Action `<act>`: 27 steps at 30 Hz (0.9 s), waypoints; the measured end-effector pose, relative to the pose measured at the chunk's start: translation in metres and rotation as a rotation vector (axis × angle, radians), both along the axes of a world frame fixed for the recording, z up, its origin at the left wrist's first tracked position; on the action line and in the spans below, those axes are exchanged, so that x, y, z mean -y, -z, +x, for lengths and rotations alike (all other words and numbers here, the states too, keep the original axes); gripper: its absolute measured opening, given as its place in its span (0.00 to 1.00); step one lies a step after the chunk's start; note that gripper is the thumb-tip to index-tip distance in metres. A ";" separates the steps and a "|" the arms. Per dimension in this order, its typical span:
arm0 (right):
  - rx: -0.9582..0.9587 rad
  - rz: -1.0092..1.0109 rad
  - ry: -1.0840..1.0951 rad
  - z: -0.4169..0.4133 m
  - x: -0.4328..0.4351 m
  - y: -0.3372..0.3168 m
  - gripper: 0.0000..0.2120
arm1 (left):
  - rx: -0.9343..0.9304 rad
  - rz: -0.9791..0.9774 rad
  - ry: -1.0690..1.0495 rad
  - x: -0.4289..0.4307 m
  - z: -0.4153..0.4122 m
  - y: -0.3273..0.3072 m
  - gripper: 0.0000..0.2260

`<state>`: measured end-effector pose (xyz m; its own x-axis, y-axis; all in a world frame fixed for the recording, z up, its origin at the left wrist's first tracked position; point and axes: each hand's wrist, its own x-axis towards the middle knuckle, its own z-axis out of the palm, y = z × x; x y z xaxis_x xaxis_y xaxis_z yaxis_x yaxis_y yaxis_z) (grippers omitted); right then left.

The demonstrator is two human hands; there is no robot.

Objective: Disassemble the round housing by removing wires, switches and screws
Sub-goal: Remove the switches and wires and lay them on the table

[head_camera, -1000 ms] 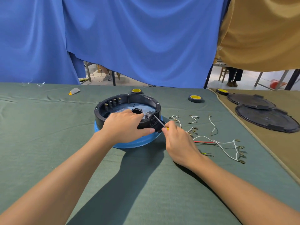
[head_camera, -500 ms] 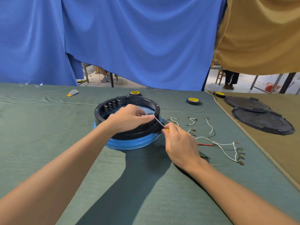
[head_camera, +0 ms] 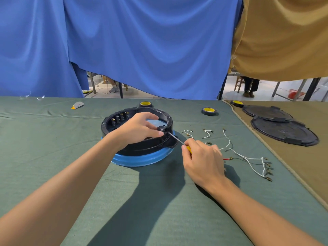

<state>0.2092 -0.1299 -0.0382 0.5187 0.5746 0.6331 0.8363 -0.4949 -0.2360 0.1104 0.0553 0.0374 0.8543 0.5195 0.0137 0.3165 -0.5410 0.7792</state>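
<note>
The round black housing point(head_camera: 147, 147) with a blue base sits mid-table on the green cloth. A row of switches point(head_camera: 120, 119) stands inside its far left wall. My left hand point(head_camera: 137, 129) reaches over the rim and pinches a small black switch part point(head_camera: 161, 128) at the right inner wall. My right hand point(head_camera: 202, 161) grips a yellow-handled screwdriver point(head_camera: 175, 138), its metal shaft angled up-left with the tip at that black part. Loose white wires point(head_camera: 248, 158) with brass terminals and a red wire point(head_camera: 226, 159) lie to the right of the housing.
Two black round lids point(head_camera: 282, 130) lie on the tan cloth at right. Tape rolls point(head_camera: 209, 110) with yellow cores sit behind the housing, one point(head_camera: 145, 104) at the back, one point(head_camera: 237, 103) at the cloth seam. A small grey and yellow scraper point(head_camera: 77, 105) lies far left. Blue and tan curtains hang behind.
My left hand lifted off the near rim and moved into the housing to pinch the black part at the right wall. My right hand stays on the screwdriver, its tip on that part.
</note>
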 end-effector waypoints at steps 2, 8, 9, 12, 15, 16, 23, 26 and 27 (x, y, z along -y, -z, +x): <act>-0.007 -0.031 0.011 0.001 0.003 -0.001 0.10 | 0.001 0.004 -0.004 0.000 0.000 0.000 0.26; 0.021 -0.089 -0.039 -0.002 -0.001 -0.004 0.13 | 0.026 0.013 0.006 0.001 0.000 0.003 0.25; 0.029 -0.089 -0.060 -0.004 -0.003 -0.005 0.12 | 0.024 0.017 0.008 0.001 0.000 0.003 0.25; -0.002 -0.065 -0.147 -0.011 -0.010 -0.001 0.10 | -0.004 0.004 0.028 -0.001 -0.004 0.001 0.27; -0.027 -0.061 -0.199 -0.014 -0.012 0.003 0.10 | -0.059 -0.009 0.072 -0.005 -0.010 -0.001 0.30; -0.034 -0.062 -0.210 -0.013 -0.012 0.003 0.09 | -0.081 0.000 0.079 -0.006 -0.012 -0.001 0.30; -0.293 -0.115 -0.276 -0.003 -0.014 -0.003 0.09 | -0.125 0.034 0.081 -0.004 -0.014 -0.004 0.31; -0.402 -0.178 -0.219 -0.007 -0.016 -0.002 0.12 | -0.124 0.038 0.075 -0.002 -0.015 -0.005 0.31; -0.421 -0.192 -0.202 -0.009 -0.016 -0.001 0.12 | -0.123 0.041 0.073 -0.002 -0.015 -0.006 0.31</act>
<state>0.2001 -0.1142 -0.0376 0.5725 0.7755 0.2662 0.7719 -0.4003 -0.4939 0.0955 0.0571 0.0431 0.8862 0.4575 -0.0736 0.3673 -0.5966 0.7135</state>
